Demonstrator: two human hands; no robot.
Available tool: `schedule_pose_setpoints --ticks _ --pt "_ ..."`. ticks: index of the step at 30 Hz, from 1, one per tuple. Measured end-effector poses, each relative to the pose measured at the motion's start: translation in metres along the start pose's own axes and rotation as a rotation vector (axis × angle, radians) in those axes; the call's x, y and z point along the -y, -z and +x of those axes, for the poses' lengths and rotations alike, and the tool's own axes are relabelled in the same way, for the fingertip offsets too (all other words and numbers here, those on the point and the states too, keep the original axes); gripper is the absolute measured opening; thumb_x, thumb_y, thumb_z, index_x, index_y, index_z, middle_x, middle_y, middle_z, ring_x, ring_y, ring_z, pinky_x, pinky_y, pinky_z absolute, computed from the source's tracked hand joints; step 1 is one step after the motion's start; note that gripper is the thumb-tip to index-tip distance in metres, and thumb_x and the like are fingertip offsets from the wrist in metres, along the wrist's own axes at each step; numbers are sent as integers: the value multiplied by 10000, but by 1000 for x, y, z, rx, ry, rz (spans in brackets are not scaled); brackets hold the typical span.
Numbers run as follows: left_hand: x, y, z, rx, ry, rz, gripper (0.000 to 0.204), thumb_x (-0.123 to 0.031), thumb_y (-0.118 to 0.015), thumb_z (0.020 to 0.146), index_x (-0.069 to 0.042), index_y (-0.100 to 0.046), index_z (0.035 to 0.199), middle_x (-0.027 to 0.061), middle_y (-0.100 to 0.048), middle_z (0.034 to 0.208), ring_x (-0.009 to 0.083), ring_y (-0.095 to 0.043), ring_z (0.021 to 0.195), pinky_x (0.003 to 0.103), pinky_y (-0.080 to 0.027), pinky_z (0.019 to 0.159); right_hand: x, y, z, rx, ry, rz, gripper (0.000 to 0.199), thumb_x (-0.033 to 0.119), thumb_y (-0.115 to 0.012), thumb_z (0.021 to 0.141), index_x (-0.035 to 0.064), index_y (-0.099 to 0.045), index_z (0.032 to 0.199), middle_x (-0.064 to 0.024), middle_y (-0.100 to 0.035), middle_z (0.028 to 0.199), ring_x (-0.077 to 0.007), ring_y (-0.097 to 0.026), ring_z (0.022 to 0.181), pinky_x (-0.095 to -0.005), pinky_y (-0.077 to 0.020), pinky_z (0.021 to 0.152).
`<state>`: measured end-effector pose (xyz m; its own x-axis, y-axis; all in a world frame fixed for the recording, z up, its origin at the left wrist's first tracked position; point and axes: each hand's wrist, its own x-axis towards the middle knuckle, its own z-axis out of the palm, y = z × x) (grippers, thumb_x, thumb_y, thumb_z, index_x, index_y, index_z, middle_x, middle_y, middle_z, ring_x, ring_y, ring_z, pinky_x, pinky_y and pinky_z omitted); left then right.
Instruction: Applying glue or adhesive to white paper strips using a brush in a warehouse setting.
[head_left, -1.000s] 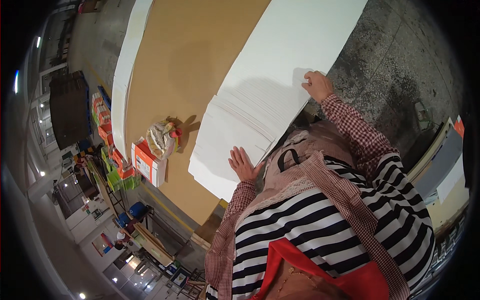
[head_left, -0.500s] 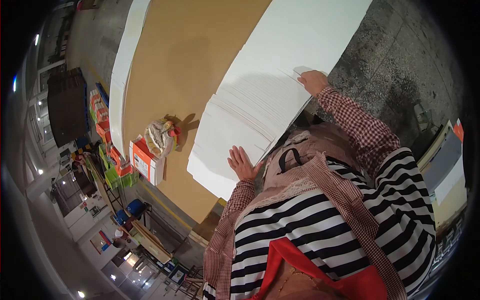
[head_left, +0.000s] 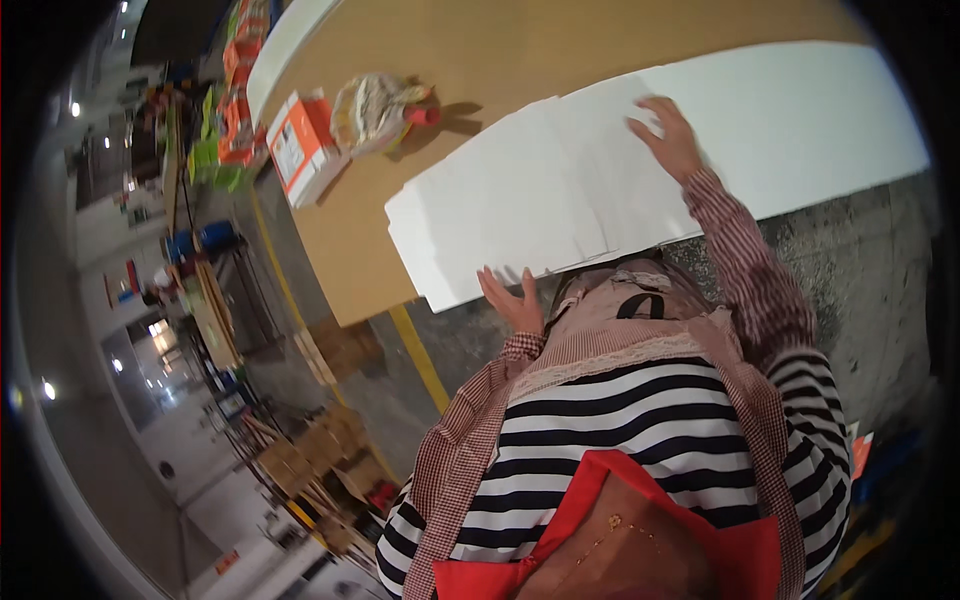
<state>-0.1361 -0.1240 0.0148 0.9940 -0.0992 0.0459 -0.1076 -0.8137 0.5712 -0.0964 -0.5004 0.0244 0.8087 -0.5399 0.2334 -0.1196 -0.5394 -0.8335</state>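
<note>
Head view: white sheets (head_left: 510, 205) along near edge of brown bench (head_left: 350, 255); left hand (head_left: 518, 305) spread at their rim; right hand (head_left: 672, 142) half-open over them; bench bare beyond, orange-white box (head_left: 300, 150) and bundle (head_left: 370, 115) obstructing left.

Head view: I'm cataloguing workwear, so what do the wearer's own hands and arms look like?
The left hand and right hand are bare, without gloves. Reddish-and-white checked sleeves cover both forearms to the wrists, loose and wrinkled in places. Dark-and-white striped sleeves show higher up the arms.
</note>
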Motion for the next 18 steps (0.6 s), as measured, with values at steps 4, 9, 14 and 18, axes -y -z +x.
schedule_pose_setpoints --ticks 4,9,14,18 --pt "-2 1 -15 138 1017 -705 882 -531 -590 841 39 -217 1401 215 -303 1408 309 -318 1282 438 -308 1031 26 -119 83 506 190 -77 506 419 -642 824 -1 -596 1102 -154 -569 1153 -286 -546 1066 -356 -443 919" --pt "-5 -35 1 522 1274 -1394 867 -624 -572 805 -21 -306 1368 160 -448 1260 275 -464 1103 405 -411 937 83 -227 112 946 134 -535 590 545 -573 823 2 -629 1044 -163 -598 1092 -292 -560 1024 -363 -448 890" --pt "-13 -49 5 479 1259 -1621 716 -577 -533 861 -98 -344 1357 121 -445 1254 265 -453 1109 419 -403 931 100 -261 79 914 334 -486 610 582 -604 760 42 -653 1041 -180 -615 1048 -308 -577 1020 -390 -459 873" --pt "0 -43 -4 334 1297 -1593 704 -595 -533 855 -119 -367 1346 76 -435 1251 251 -409 1111 412 -318 961 123 -289 78 943 409 -563 606 557 -650 723 68 -642 1081 -155 -583 1091 -284 -524 1105 -439 -433 914"
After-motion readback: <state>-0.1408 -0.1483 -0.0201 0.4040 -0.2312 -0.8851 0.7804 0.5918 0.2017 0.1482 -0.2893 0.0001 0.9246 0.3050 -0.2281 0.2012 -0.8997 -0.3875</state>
